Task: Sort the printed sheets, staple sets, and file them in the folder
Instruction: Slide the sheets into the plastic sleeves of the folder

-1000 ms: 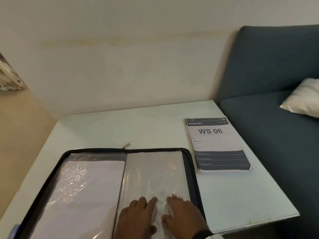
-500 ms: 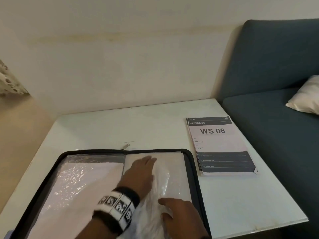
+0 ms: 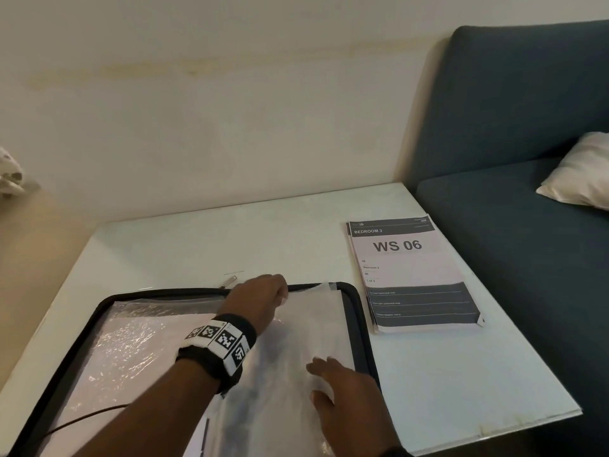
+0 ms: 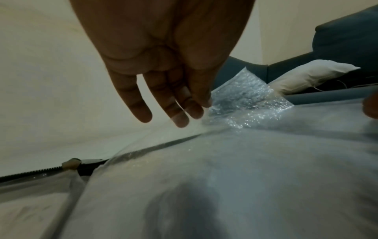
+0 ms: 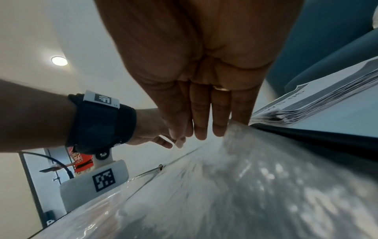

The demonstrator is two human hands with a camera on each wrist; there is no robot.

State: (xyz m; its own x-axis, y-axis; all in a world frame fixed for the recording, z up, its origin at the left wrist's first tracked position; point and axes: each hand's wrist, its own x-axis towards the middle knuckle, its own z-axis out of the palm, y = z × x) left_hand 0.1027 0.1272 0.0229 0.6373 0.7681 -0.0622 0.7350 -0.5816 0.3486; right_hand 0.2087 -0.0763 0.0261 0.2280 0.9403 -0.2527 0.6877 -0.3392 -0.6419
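- My left hand (image 3: 260, 300) reaches across to the far edge of the open folder (image 3: 359, 324), near its top right corner. My thumb and first finger pinch the top edge of a clear plastic sleeve (image 4: 245, 100) and lift a crinkled flap of it; the other fingers (image 4: 141, 111) hang straight and loose above the zip.
- My right hand (image 3: 346, 394) lies flat on the same sleeve near the folder's near right side, fingers straight and together, pressing the plastic down and gripping nothing. A ring (image 5: 222, 88) shows on one finger.
- The two hands are apart, the left at the far end of the sleeve and the right at the near end.
- A black wrist strap with square printed markers (image 3: 220, 341) wraps my left wrist, and a thin dark cable (image 3: 82, 420) trails from it over the folder's left half.
- The folder lies open on the white table (image 3: 197, 245), black zip border all round, with the zip pull (image 3: 230, 281) just beyond its far edge. The left half holds a white sheet under shiny plastic (image 3: 131, 354).
- The stack of printed sheets (image 3: 412, 275) lies just beside the folder on its right, not touching it that I can see, top page reading "BEDROOM 3" and "WS 06", one near corner curled.
- A dark blue sofa (image 3: 510, 127) stands against the table's right side with a pale cushion (image 3: 580, 173) on its seat.
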